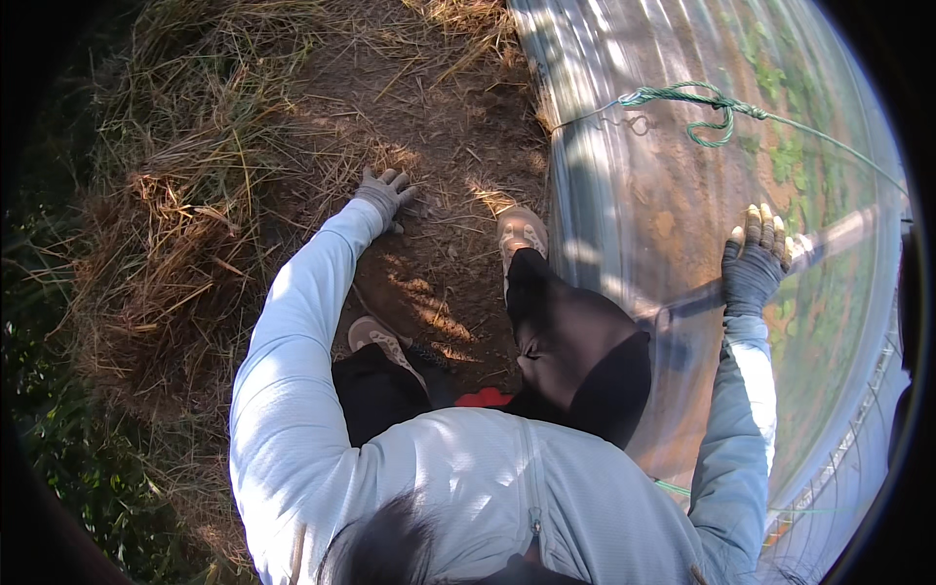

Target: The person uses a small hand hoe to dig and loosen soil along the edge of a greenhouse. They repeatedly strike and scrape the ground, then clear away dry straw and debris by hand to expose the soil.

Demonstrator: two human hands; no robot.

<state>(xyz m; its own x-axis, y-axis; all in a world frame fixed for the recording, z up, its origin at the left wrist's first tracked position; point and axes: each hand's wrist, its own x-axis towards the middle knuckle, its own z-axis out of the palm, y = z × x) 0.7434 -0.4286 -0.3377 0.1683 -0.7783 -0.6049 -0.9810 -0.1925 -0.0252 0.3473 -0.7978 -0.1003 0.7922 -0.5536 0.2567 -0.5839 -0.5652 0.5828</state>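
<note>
My left hand (382, 196), in a grey work glove, is spread low over the straw-strewn soil (446, 183) and holds nothing; I cannot tell if it touches the ground. On the right, my right hand (755, 259), in a grey glove with paler fingertips, lies against a clear plastic sheet (658, 175) with its fingers apart. Above that hand, a knotted green rope (720, 106) runs across the sheet, its looped end joined to a thin line at the sheet's left edge. Green leaves show through the plastic.
Heaps of dry straw and cut grass (175, 270) lie along the left, with green plants (88, 468) beyond. My two shoes (522, 228) stand on the soil between straw and sheet. Something red (482, 398) shows beneath me. Another thin green cord (671, 487) crosses the plastic lower down.
</note>
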